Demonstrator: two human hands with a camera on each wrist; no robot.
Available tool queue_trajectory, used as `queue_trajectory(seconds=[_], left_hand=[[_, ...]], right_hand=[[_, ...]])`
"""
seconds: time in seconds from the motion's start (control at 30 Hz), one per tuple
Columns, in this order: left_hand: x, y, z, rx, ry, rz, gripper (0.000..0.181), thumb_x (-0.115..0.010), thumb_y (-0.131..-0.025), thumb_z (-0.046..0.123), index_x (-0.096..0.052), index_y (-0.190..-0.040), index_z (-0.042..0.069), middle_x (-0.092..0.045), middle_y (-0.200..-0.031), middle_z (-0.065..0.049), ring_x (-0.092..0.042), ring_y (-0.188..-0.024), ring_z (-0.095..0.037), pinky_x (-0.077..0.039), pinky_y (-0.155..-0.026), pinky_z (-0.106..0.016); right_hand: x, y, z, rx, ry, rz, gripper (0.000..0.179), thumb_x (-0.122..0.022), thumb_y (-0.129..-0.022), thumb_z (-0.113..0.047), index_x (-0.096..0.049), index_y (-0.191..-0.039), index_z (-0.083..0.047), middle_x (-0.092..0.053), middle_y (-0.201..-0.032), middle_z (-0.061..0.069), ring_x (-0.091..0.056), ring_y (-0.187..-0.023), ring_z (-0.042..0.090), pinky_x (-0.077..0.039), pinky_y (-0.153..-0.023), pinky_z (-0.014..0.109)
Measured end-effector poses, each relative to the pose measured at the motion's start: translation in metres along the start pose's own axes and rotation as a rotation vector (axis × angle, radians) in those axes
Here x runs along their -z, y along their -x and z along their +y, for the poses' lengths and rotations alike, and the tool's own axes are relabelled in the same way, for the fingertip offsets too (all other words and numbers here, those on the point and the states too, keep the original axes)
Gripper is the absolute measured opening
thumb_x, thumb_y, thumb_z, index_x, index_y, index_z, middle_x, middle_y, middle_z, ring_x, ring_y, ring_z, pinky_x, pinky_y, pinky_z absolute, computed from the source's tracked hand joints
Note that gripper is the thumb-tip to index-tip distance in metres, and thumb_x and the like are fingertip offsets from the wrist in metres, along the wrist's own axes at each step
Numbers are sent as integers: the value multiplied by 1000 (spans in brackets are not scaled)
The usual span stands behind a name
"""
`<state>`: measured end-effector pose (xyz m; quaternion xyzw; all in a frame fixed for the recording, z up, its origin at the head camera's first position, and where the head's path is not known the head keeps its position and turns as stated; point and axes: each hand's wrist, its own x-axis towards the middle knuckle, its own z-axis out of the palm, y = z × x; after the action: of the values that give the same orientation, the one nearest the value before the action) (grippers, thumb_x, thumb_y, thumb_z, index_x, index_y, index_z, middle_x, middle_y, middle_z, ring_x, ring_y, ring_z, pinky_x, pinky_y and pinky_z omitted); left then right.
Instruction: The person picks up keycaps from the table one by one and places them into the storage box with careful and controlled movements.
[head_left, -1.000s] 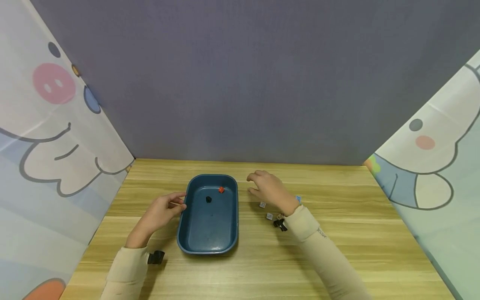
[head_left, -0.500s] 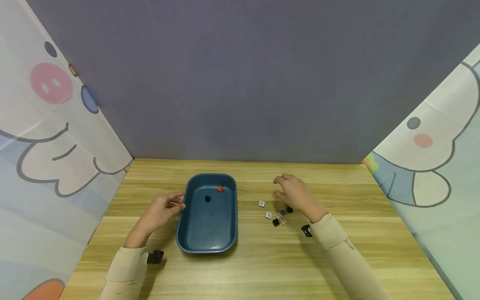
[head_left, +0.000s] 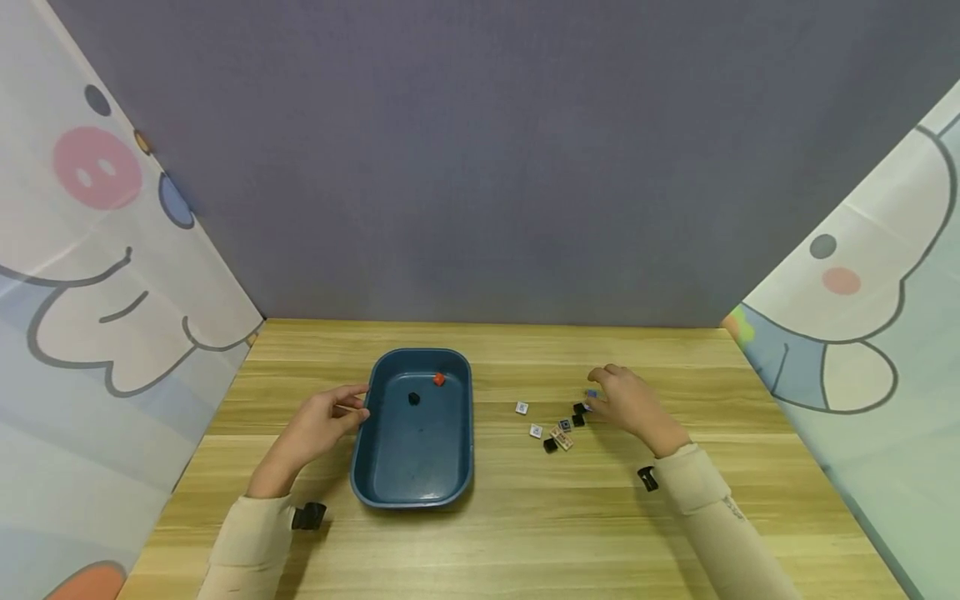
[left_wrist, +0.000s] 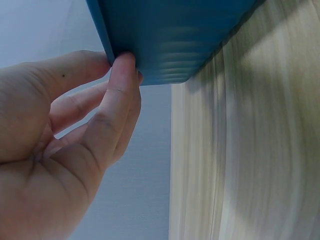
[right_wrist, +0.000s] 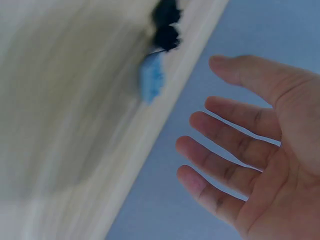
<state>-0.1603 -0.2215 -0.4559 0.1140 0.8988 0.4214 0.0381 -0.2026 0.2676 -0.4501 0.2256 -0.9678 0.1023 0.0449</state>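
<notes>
My left hand (head_left: 324,427) pinches the left rim of a blue plastic tray (head_left: 412,502). In the left wrist view its thumb and fingers (left_wrist: 121,75) meet at the tray's wall. A red piece (head_left: 438,379) and a black piece (head_left: 414,399) lie inside the tray. My right hand (head_left: 633,407) hovers over the right edge of a cluster of small toy bricks, fingers spread apart and holding nothing. Closest to it is a blue studded brick (right_wrist: 151,77), partly covered by the hand in the head view, with black bricks (right_wrist: 166,37) beside it.
Left of the right hand, two white tiles (head_left: 522,408), a tan printed brick (head_left: 562,438), a dark square piece (head_left: 566,425) and a black brick (head_left: 551,446) lie on the wooden table (head_left: 600,533). A grey panel (head_left: 487,167) stands along the table's far edge.
My right hand has moved from beside the tray to the right, over the far side of the brick cluster, uncovering several bricks. The left hand stays at the tray's rim.
</notes>
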Motion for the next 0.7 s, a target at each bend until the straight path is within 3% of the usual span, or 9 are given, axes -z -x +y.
queue_trajectory(seconds=[0.33, 0.7], left_hand=[[0, 0, -2, 5, 9, -6, 43, -66, -98, 11, -56, -137, -5, -67, -110, -17, -68, -96, -34, -58, -73, -40], [0, 0, -1, 16, 16, -12, 44, -66, -98, 11, -56, -138, -5, -67, -111, -17, -68, -96, -34, -58, -73, -40]], right_hand=[[-13, 7, 17, -69, -21, -87, 41, -78, -88, -19, -65, -118, 6, -64, -109, 22, -64, -94, 38, -56, -78, 51], [-21, 8, 24, -93, -47, -104, 41, -79, -86, -20, -65, -115, 5, -64, -107, 20, -65, -93, 37, -56, -77, 51]])
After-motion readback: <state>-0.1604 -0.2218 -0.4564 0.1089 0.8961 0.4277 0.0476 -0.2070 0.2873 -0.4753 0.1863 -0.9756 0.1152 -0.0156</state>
